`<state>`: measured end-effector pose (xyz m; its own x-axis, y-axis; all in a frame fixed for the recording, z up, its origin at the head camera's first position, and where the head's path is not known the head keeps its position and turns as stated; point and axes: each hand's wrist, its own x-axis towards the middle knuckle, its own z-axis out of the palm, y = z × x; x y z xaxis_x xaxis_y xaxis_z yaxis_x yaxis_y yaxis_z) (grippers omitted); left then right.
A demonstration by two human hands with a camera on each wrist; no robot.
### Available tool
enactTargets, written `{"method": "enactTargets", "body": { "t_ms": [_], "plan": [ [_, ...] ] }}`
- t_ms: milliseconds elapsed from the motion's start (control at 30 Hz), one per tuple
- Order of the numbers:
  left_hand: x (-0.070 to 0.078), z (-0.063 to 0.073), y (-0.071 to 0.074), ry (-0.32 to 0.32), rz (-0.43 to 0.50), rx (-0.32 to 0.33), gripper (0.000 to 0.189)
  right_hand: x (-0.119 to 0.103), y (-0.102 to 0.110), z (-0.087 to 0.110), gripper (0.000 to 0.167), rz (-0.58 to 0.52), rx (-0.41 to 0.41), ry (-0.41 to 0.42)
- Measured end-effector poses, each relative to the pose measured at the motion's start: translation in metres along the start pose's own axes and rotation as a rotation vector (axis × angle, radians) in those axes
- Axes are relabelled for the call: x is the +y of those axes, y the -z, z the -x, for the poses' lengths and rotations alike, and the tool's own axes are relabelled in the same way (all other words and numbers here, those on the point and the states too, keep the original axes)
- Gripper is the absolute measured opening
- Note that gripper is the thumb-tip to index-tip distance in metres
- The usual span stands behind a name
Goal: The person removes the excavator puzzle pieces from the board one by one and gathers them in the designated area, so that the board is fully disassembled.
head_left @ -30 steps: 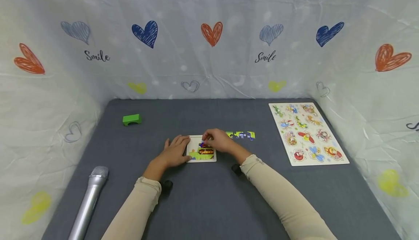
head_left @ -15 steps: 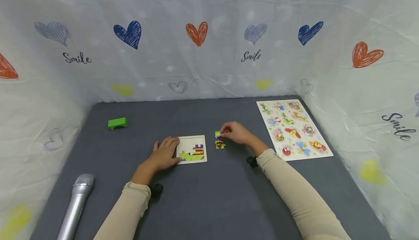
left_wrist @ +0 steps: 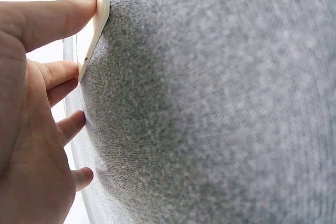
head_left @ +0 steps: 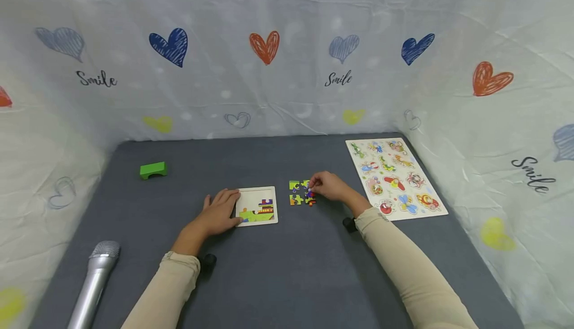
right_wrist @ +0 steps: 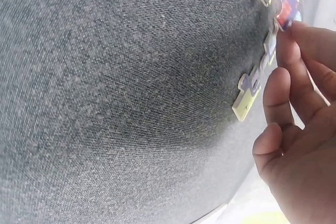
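My left hand (head_left: 216, 216) lies at the left side of a small white puzzle tray (head_left: 255, 189), fingers fairly straight. Its thumb (left_wrist: 79, 17) and index fingertip touch the tray's edge in the left wrist view. Joined pieces showing a colourful picture (head_left: 264, 212) fill the lower right of the tray. To the right of the tray, my right hand (head_left: 331, 188) is over a small group of loose jigsaw pieces (head_left: 296, 200). Thumb and forefinger pinch a purple and red jigsaw piece (right_wrist: 288, 9); another piece (right_wrist: 247, 95) lies beneath the curled other fingers.
A large board with colourful animal pictures (head_left: 394, 179) lies at the back right. At the back left stands a green arch block (head_left: 153, 170). A silver microphone (head_left: 94, 279) lies at the front left of the grey table (head_left: 287, 279). A white curtain with hearts (head_left: 287, 89) encloses the back and sides.
My right hand has gone from the tray to the loose pieces on its right, pinching the purple and red piece. The left hand stays at the tray. The head view has shifted.
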<state>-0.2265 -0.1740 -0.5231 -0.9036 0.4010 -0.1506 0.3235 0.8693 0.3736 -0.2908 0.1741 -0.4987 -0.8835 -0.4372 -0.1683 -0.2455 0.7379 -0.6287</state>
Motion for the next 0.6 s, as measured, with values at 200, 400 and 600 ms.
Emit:
{"method": "enactTargets", "body": {
  "t_ms": [200,400,600],
  "plan": [
    [-0.002,-0.001,0.001,0.011,-0.011,-0.013,0.073,-0.008,-0.003,-0.001,0.015,0.024,0.022,0.001],
    [0.000,-0.004,0.000,0.013,-0.005,-0.023,0.074,-0.040,-0.027,-0.007,0.015,0.121,0.034,0.062],
    [0.000,-0.002,0.000,0.034,-0.011,-0.028,0.073,-0.074,-0.061,-0.019,0.024,0.300,0.067,0.197]
  ]
}}
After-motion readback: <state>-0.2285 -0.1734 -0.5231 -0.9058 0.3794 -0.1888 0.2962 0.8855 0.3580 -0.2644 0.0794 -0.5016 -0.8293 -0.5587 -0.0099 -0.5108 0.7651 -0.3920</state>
